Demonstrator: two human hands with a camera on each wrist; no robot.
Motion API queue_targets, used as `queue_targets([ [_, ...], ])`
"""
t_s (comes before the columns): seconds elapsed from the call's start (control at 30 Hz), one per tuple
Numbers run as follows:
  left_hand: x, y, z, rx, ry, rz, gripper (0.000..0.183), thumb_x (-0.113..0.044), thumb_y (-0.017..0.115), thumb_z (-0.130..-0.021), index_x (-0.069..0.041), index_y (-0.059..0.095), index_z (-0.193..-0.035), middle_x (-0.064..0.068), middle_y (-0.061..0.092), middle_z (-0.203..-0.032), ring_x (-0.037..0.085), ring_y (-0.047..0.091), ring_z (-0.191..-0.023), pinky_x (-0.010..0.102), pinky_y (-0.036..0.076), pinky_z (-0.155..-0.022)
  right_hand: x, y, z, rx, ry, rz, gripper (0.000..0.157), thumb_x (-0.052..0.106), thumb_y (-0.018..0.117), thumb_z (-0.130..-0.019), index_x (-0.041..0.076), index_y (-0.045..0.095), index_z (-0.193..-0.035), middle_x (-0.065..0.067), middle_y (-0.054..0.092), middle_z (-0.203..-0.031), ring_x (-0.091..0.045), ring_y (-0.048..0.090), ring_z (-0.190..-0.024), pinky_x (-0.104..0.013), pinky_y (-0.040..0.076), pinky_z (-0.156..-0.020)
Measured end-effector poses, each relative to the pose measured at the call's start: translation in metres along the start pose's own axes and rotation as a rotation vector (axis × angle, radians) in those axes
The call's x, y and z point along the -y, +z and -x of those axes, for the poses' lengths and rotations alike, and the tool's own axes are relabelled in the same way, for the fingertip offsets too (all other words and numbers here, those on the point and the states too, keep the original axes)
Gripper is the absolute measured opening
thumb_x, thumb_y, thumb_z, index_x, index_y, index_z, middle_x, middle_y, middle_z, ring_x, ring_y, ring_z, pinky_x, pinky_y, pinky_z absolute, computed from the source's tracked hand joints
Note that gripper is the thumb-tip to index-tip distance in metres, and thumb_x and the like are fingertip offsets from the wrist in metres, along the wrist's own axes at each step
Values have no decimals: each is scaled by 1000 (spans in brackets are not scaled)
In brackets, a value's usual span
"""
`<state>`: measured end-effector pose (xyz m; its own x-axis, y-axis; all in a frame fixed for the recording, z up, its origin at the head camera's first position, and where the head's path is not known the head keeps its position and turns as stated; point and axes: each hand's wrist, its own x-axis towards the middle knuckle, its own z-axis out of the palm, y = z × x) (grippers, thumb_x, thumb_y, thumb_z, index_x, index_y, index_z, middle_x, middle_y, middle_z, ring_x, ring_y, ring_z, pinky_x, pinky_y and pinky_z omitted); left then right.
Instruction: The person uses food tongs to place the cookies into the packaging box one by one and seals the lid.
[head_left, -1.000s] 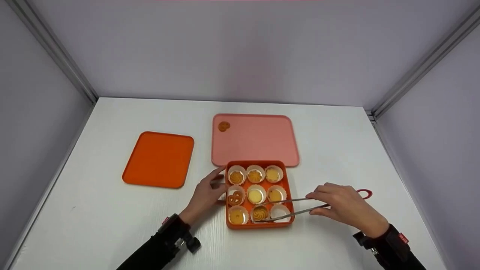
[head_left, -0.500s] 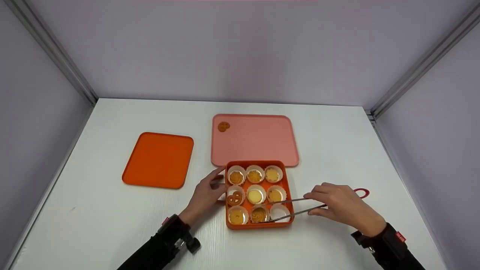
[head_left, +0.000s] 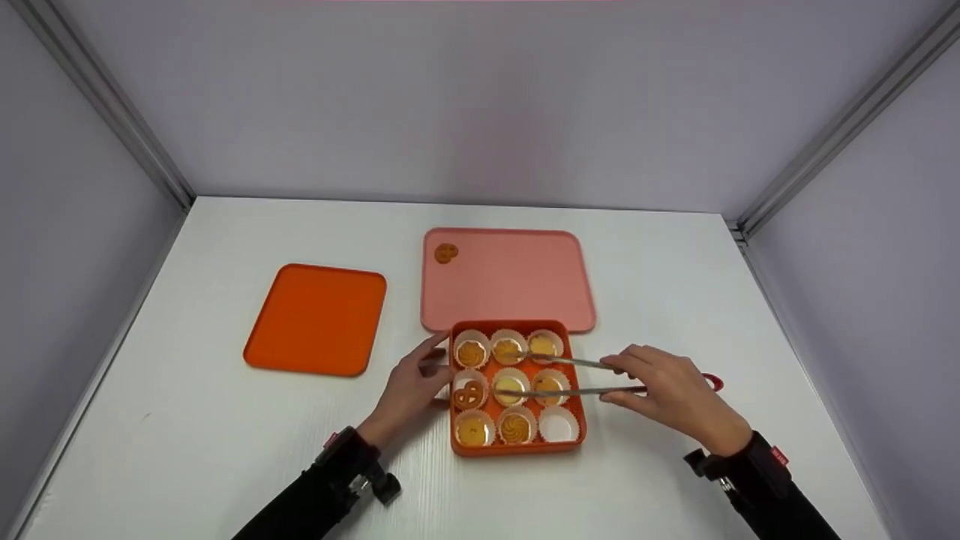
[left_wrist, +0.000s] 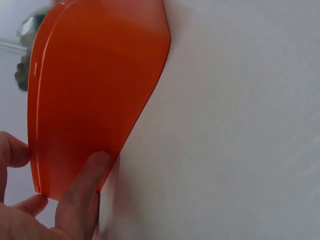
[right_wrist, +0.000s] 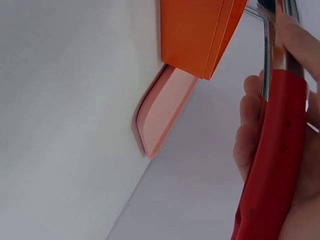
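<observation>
The orange box [head_left: 517,452] holds several white paper cups with yellow and golden-brown cookies in them. A pretzel-shaped cookie [head_left: 469,395] lies in the left middle cup, while the near right paper cup [head_left: 559,426] has nothing in it. At the box's left side my left hand [head_left: 409,390] grips the far corner, its thumb [left_wrist: 85,185] against the side wall. My right hand [head_left: 667,390] holds metal tongs [head_left: 592,391] with a red handle [right_wrist: 280,155]. The tongs' arms stand spread over the middle and far rows, one overlapping the pale centre cookie [head_left: 509,385].
Behind the box lies a pink tray [head_left: 517,277], with a brown cookie [head_left: 446,253] near its far left corner. A flat orange square tray [head_left: 315,319] sits to the left on the white table [head_left: 187,435]. Grey panels rise on three sides.
The tongs have moved away from the near-row swirl cookie, over the middle and far rows, and turned more level. My right hand has shifted left and slightly away. My left hand stays put.
</observation>
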<state>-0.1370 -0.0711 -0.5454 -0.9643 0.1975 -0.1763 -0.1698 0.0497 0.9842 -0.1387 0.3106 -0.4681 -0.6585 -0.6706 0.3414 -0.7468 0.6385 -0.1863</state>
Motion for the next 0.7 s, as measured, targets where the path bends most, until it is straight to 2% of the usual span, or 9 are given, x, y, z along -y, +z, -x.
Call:
queue_targets([
  [0.2,1,-1,-9,3,1,-19,61,-10,61,-92,-27,41,-148,15,47,-135,30,55,-109,43,59,-67,-8,13,-40,-93,129,11,48,38,76,-83,7,67,-119,0,60,-86,-13,53,-66,-27,45,-50],
  [0.33,3,-1,-11,11,0,-15,63,-12,62,-91,-26,41,-148,16,46,-135,31,54,-109,43,59,-67,-12,22,-73,-98,216,12,47,34,72,-88,1,65,-120,-9,62,-87,-16,53,-66,-32,48,-51],
  [0.5,3,-3,-12,2,-1,2,62,-11,63,-91,-26,41,-148,16,46,-135,30,55,-110,43,59,-66,-14,30,-119,-7,318,29,46,38,70,-88,2,65,-116,-12,62,-91,-21,59,-72,-37,54,-60],
  [0.7,3,-2,-12,-18,18,-6,63,-9,63,-90,-23,42,-148,19,47,-134,31,56,-108,44,59,-64,-18,40,-163,151,372,54,47,44,71,-86,5,66,-112,-9,59,-91,-22,55,-74,-37,55,-65],
])
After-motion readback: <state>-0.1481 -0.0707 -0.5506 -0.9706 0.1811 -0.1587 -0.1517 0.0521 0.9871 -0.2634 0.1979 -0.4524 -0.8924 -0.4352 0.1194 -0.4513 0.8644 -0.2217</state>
